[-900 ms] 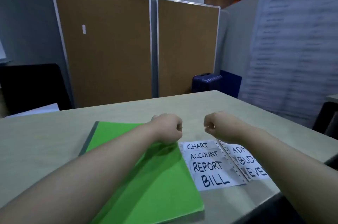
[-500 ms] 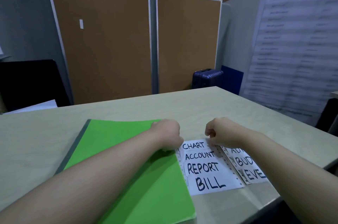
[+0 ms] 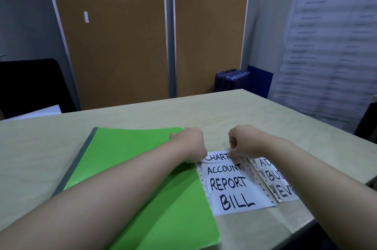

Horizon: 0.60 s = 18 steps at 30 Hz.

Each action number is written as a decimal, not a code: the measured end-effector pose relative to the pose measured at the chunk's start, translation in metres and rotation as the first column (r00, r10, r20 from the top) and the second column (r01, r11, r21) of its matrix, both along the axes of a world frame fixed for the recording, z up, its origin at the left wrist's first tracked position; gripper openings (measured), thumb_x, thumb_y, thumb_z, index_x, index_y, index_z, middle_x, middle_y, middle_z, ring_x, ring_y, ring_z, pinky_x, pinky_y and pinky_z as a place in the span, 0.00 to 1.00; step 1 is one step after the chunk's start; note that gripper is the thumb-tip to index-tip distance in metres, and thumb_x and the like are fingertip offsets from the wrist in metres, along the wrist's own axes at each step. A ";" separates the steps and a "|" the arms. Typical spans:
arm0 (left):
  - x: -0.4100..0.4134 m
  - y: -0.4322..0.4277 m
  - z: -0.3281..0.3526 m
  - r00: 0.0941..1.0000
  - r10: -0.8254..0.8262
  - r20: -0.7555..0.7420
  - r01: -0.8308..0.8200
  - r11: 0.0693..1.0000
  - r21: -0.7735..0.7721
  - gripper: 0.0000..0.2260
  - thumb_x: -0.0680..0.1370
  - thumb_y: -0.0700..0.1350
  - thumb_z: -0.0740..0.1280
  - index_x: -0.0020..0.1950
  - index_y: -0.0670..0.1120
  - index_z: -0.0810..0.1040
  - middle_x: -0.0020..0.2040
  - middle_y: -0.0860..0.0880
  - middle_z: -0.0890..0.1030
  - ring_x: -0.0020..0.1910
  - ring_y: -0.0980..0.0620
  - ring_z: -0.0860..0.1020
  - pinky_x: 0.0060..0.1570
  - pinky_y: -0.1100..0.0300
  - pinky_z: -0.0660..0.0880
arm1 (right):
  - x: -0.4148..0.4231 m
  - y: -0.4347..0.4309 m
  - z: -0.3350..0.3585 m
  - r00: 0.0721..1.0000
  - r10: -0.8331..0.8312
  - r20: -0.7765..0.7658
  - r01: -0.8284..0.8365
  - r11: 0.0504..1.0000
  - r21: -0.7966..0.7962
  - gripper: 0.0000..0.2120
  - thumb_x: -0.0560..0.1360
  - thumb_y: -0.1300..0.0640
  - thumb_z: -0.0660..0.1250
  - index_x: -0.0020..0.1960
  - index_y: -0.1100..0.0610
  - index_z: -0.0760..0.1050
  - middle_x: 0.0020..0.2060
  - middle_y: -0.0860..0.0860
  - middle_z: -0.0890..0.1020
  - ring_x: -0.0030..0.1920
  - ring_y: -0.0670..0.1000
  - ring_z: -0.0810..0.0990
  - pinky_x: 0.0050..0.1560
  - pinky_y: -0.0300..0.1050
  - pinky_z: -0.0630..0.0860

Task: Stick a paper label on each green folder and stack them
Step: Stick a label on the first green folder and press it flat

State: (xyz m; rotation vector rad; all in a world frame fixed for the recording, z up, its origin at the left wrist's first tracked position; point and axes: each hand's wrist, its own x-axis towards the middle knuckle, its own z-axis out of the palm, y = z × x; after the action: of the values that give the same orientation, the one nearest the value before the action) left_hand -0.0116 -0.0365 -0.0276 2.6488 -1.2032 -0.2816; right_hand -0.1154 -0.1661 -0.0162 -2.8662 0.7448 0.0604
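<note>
Before cork boards (image 3: 114, 45), at pale counter (image 3: 224, 111): had green folder (image 3: 132, 157) lying flat, just beside label sheet (image 3: 234, 194); pinched CHART label (image 3: 216, 157) with right grip (image 3: 246, 141); rested left grip (image 3: 189, 145), curled on nothing seen, at sheet's corner; seemed mid-peel; called next for slow lift, then pressing onto folder.

Your pale wood-grain table (image 3: 244, 111) carries three flat things, all towards its near edge. A green folder (image 3: 126, 157) lies on the near left, with its grey spine on the left side. Touching the folder's right edge is a white label sheet (image 3: 230, 186) reading CHART, ACCOUNT, REPORT, BILL. A second sheet (image 3: 269, 176) lies just right of it, partly hidden.
</note>
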 end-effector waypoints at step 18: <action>0.069 0.066 0.037 0.936 -0.020 -0.351 -0.122 0.918 -0.378 0.05 0.76 0.45 0.70 0.43 0.44 0.80 0.46 0.43 0.81 0.42 0.47 0.74 0.41 0.58 0.69 | 0.032 0.024 0.027 0.934 -0.014 0.357 -0.108 0.941 0.319 0.01 0.73 0.63 0.67 0.43 0.60 0.75 0.36 0.53 0.82 0.36 0.50 0.77 0.38 0.44 0.74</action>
State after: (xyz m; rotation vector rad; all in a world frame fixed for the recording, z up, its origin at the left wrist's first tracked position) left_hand 0.0577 0.0296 0.0093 2.1630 -0.9544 -0.4286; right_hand -0.0837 -0.1422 0.0108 -2.4703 0.5311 -0.2910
